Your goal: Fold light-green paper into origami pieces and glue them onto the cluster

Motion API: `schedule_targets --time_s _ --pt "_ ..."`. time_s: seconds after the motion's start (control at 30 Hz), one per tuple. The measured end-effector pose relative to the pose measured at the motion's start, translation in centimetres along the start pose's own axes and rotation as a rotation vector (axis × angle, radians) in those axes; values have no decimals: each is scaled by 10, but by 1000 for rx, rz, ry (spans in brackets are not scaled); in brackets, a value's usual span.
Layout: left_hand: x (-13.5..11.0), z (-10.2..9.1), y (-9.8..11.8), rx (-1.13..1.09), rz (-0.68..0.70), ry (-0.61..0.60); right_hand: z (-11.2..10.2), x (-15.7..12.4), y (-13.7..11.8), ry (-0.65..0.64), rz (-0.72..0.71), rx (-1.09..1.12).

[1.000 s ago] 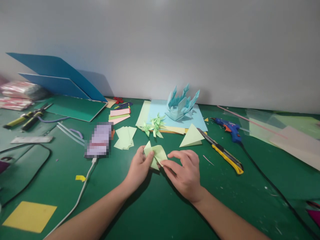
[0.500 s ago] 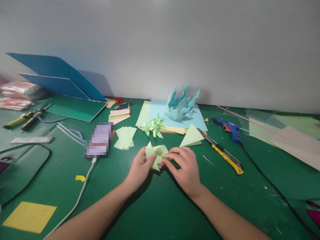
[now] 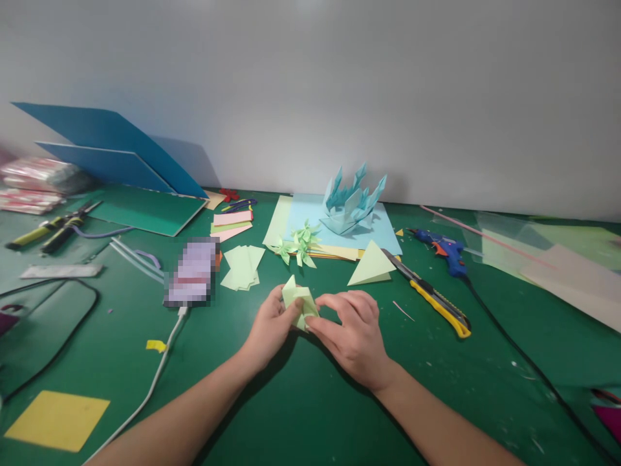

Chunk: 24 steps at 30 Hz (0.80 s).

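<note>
A small pale green piece of folded paper [image 3: 301, 299] is held above the green table between both hands. My left hand [image 3: 272, 323] grips its left side, thumb pressed across the front. From the right, my right hand [image 3: 354, 330] pinches the lower right edge with thumb and fingers; the fingertips behind the paper are hidden. Just beyond lie several pale green folded paper flowers [image 3: 301, 243]. To their right is a pale green paper triangle [image 3: 372, 265], and on the left a stack of pale green paper slips [image 3: 242, 266].
A blue origami piece [image 3: 352, 204] stands on paper sheets at the back. On the right lie a yellow utility knife [image 3: 439, 307] and a blue glue gun [image 3: 451, 254] with a black cord. Left are a phone [image 3: 191, 272] on a white cable, pliers [image 3: 63, 226] and yellow paper [image 3: 58, 419].
The folded paper's right-hand part has been folded in, so it looks narrower and more compact. My right thumb has moved left and now presses on its lower front.
</note>
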<state>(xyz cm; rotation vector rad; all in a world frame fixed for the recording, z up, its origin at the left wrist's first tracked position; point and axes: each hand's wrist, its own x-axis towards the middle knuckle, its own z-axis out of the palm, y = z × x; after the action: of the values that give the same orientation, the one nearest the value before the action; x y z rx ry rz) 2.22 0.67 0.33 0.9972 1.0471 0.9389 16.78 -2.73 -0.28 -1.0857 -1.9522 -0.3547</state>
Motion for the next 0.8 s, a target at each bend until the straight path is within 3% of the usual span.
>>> schedule_targets --time_s 0.33,0.8 --pt "0 -1 -2 116 16 37 1 -1 0 -34 5 25" --pt "1 -2 -4 -10 11 -42 3 -4 1 -64 21 47"
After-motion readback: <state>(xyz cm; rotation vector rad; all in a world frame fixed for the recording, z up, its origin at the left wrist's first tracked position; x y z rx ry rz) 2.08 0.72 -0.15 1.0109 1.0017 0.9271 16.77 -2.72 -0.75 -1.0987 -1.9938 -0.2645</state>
